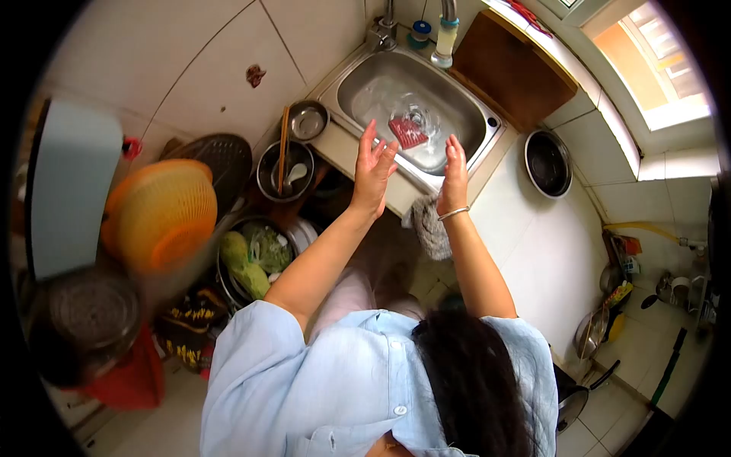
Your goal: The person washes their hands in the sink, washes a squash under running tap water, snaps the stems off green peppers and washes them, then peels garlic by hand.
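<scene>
Tiled walls (190, 53) flank a metal sink (457, 103), where a red block (408, 132) lies in rippling water. Near its front edge, left hand (373, 174) and right hand (453, 177) are empty, palms apart. Left of the sink, a bowl (268, 172) contains chopsticks (284, 137) and a spoon (298, 173).

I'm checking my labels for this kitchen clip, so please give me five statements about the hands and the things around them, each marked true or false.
1. The left hand and right hand are both open. True.
2. The right hand grips the red item. False: the red item lies in the sink.
3. A bracelet circles the left wrist. False: the bracelet is on the right wrist.
4. A white spoon lies in a bowl. True.
5. An orange colander stands right of the sink. False: the orange colander is to its left.
</scene>
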Tool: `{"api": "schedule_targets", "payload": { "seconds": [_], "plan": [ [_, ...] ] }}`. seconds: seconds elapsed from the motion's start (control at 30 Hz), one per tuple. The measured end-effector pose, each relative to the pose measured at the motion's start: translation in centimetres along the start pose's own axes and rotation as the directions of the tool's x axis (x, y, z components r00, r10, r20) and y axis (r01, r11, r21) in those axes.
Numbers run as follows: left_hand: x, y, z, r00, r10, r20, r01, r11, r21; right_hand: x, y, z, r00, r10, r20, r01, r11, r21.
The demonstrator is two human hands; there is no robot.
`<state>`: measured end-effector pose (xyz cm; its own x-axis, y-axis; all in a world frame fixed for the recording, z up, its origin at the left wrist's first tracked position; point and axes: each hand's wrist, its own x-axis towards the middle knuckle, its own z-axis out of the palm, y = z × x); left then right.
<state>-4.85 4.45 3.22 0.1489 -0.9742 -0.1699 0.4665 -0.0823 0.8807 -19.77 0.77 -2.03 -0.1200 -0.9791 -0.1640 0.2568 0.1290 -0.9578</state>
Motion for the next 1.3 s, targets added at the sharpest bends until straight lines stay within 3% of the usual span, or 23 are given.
{"api": "schedule_targets", "payload": {
  "seconds": [0.17, 0.23, 0.3, 0.37, 0.47, 0.57, 0.63, 0.7, 0.73, 0.87, 0.93, 1.0, 1.03, 1.07, 1.17, 1.23, 1.3],
  "plan": [
    [7.7, -2.3, -2.8, 0.999, -0.042, -0.026, 0.043, 0.998, 0.043, 6.6, 5.1, 3.8, 0.999, 0.045, -0.030, -0.046, 0.998, -0.047],
    [10.2, -3.4, -4.0, 0.998, -0.045, -0.044, 0.049, 0.996, 0.072, 9.5, 8.6, 4.4, 0.999, 0.032, 0.005, -0.031, 0.986, -0.165],
    [11.8, -3.8, -4.6, 0.994, -0.083, -0.071, 0.089, 0.992, 0.087, 13.8, 14.7, 3.1, 0.994, -0.019, 0.104, 0.061, 0.909, -0.412],
    [13.3, -4.7, -4.8, 0.988, -0.103, -0.114, 0.112, 0.990, 0.081, 15.8, 16.7, 2.3, 0.978, -0.060, 0.202, 0.179, 0.742, -0.647],
    [15.0, -6.1, -5.4, 0.977, -0.110, -0.180, 0.124, 0.990, 0.066, 17.1, 17.1, 2.3, 0.936, -0.076, 0.344, 0.350, 0.312, -0.883],
    [16.0, -6.8, -5.8, 0.975, -0.137, -0.177, 0.150, 0.987, 0.062, 17.1, 17.6, 3.1, 0.955, 0.106, 0.278, 0.272, 0.072, -0.960],
    [16.5, -7.0, -6.3, 0.973, -0.138, -0.187, 0.151, 0.987, 0.052, 17.0, 17.7, 3.6, 0.884, 0.210, 0.418, 0.391, 0.161, -0.906],
    [16.9, -6.9, -6.5, 0.968, -0.150, -0.200, 0.161, 0.986, 0.036, 17.7, 18.9, 3.3, 0.715, 0.300, 0.631, 0.541, 0.333, -0.772],
    [17.1, -6.8, -6.6, 0.967, -0.155, -0.203, 0.165, 0.986, 0.030, 17.5, 19.6, 3.9, 0.704, 0.255, 0.663, 0.545, 0.405, -0.734],
    [18.2, -6.8, -7.4, 0.961, -0.149, -0.234, 0.146, 0.989, -0.031, 19.3, 18.0, 9.7, 0.686, 0.236, 0.688, 0.321, 0.750, -0.578],
    [19.1, -6.9, -8.2, 0.967, -0.108, -0.232, 0.108, 0.994, -0.011, 21.7, 23.0, 13.0, 0.737, 0.124, 0.665, 0.143, 0.932, -0.333],
    [19.9, -5.7, -8.3, 0.970, -0.021, -0.241, 0.017, 1.000, -0.016, 23.7, 24.5, 15.2, 0.783, 0.038, 0.621, -0.024, 0.999, -0.031],
    [20.2, -4.8, -8.4, 0.969, 0.018, -0.247, -0.023, 1.000, -0.019, 24.2, 23.8, 16.0, 0.802, 0.005, 0.597, -0.102, 0.986, 0.128],
    [20.5, -4.0, -8.6, 0.971, 0.023, -0.240, -0.031, 0.999, -0.031, 24.9, 23.0, 16.7, 0.854, -0.002, 0.521, -0.068, 0.991, 0.115],
    [20.9, -3.2, -9.0, 0.963, 0.046, -0.264, -0.061, 0.997, -0.050, 24.9, 15.8, 19.0, 0.954, 0.158, 0.253, -0.246, 0.896, 0.369],
    [21.0, -2.9, -9.1, 0.966, 0.064, -0.252, -0.078, 0.996, -0.047, 25.5, 17.5, 19.5, 0.977, -0.058, 0.206, 0.049, 0.998, 0.049],
    [21.6, -3.0, -8.9, 0.969, 0.063, -0.238, -0.080, 0.995, -0.066, 25.8, 19.0, 19.9, 0.920, -0.298, 0.256, 0.375, 0.861, -0.345]
  ]
}}
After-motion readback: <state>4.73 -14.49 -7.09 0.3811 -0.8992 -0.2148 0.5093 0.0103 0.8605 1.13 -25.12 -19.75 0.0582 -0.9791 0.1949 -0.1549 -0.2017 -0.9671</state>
